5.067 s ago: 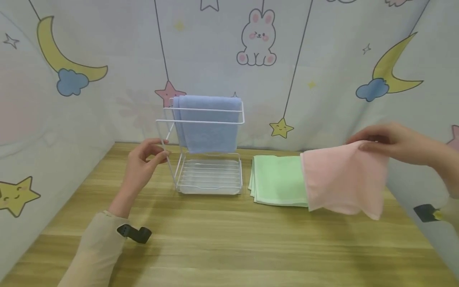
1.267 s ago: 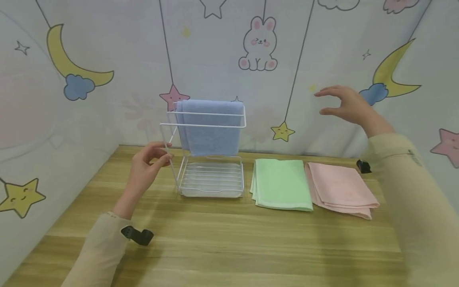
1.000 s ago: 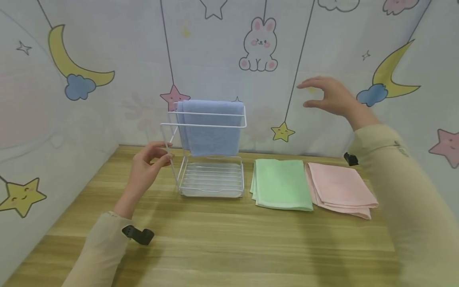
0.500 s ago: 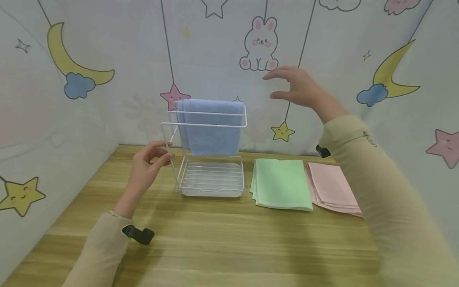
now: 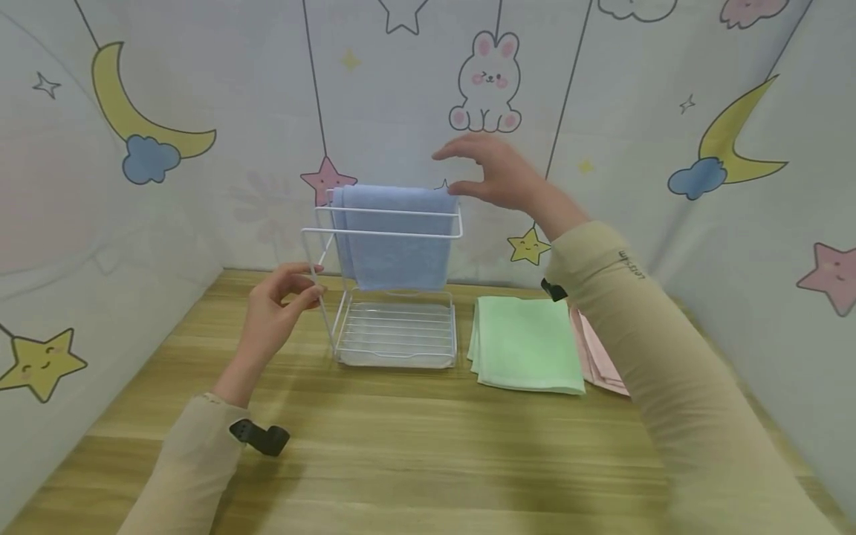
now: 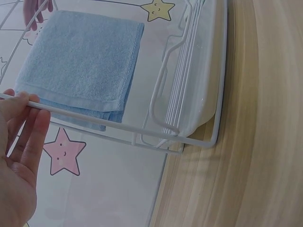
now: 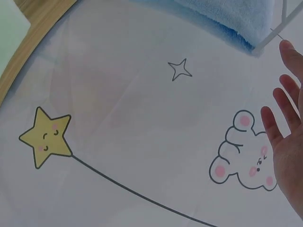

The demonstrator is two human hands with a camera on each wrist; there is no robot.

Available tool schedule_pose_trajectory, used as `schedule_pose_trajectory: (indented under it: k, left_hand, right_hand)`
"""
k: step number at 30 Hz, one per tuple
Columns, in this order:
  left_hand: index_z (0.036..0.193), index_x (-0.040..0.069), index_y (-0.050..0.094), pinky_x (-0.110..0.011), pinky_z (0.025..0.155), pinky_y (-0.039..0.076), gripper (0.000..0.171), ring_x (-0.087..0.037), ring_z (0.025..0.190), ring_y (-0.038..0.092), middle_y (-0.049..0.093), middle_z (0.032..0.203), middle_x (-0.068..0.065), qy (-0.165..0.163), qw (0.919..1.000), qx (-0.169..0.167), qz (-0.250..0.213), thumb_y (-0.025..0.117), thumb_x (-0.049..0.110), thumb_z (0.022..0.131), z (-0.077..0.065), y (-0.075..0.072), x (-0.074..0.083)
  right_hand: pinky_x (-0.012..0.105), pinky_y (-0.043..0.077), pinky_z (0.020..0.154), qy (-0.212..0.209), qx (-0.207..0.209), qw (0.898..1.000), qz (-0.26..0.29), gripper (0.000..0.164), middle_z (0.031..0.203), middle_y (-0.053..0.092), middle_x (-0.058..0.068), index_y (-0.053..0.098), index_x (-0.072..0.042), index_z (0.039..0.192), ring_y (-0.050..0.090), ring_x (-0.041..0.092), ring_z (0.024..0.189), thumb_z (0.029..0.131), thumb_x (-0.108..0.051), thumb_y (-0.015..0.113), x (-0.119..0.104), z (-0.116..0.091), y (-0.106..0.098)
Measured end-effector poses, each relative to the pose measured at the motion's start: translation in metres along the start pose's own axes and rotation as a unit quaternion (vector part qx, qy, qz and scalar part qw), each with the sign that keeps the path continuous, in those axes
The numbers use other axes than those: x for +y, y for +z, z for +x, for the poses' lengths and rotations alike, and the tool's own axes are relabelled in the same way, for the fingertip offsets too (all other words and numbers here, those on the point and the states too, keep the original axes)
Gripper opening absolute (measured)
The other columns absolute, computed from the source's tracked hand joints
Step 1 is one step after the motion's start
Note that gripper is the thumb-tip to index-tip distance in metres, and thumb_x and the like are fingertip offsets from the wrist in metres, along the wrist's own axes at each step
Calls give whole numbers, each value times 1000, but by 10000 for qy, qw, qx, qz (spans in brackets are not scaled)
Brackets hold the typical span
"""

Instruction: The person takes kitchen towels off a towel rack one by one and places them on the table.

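A white wire rack [image 5: 388, 233] with a tray at its base stands on the table, a folded blue towel [image 5: 401, 260] draped over its rear top bar. My left hand [image 5: 270, 308] pinches the rack's front left upright between thumb and fingers; in the left wrist view the fingers [image 6: 34, 135] lie round the wire. My right hand [image 5: 504, 174] is in the air by the towel's upper right corner, thumb and fingers spread apart, holding nothing. In the right wrist view, the towel's edge [image 7: 227, 21] is near the thumb. Whether the thumb touches it I cannot tell.
Right of the rack lies a folded green towel [image 5: 528, 345]. A folded pink towel [image 5: 597, 357] beside it is partly hidden by my right sleeve [image 5: 642, 334]. A cloth backdrop [image 5: 394, 111] with cartoon prints surrounds the wooden table [image 5: 401, 461].
The pink towel, held in my right hand earlier, now lies on the table. My spread right hand has since moved left to the blue towel. My left hand has stayed on the rack.
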State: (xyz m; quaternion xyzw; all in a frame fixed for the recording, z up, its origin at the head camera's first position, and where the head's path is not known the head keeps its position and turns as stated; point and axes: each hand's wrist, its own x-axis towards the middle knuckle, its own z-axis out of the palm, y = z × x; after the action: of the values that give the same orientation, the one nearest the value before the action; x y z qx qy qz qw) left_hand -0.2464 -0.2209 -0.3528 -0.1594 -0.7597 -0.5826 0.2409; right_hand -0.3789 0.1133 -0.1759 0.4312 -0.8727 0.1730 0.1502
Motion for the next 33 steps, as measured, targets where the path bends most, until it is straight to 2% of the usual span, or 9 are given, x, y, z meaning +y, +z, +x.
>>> schedule_pose_trajectory:
  k: [5,12,19,26,33]
  left_hand:
    - [117,-4,63,-17,71,63,26,1,73,67,70,83,19,6,10000,-10,15,67,0,91,0,-1,0]
    - [117,-1,64,-16,71,63,27,0,73,68,71,83,16,-12,9999,-7,103,68,1,91,-1,0,0]
    - [117,-1,65,-17,70,64,27,2,72,67,71,83,12,-10,10000,23,67,68,0,90,-1,1,2]
    - [117,-1,65,-17,70,64,27,2,71,67,72,83,6,-27,9999,42,136,69,2,91,1,1,3]
    - [117,-1,64,-16,69,63,27,2,70,66,72,82,5,-59,9998,37,188,68,1,91,0,2,3]
  right_hand:
    - [39,50,108,42,-65,9998,200,46,141,59,4,60,-13,135,49,22,133,91,-19,73,-6,5,10]
    - [42,54,104,117,-62,9982,578,46,139,58,3,59,-15,135,52,21,125,91,-18,73,-11,7,25]
    - [46,53,104,288,-258,9963,769,49,142,56,4,58,-16,137,52,23,123,91,-16,72,-15,7,32]
    - [43,52,106,478,-562,9955,593,48,142,55,6,57,-15,138,53,27,125,92,-16,71,-18,10,30]
    - [41,49,109,665,-860,9934,352,47,138,57,8,58,-13,137,52,27,126,93,-18,70,-20,13,29]
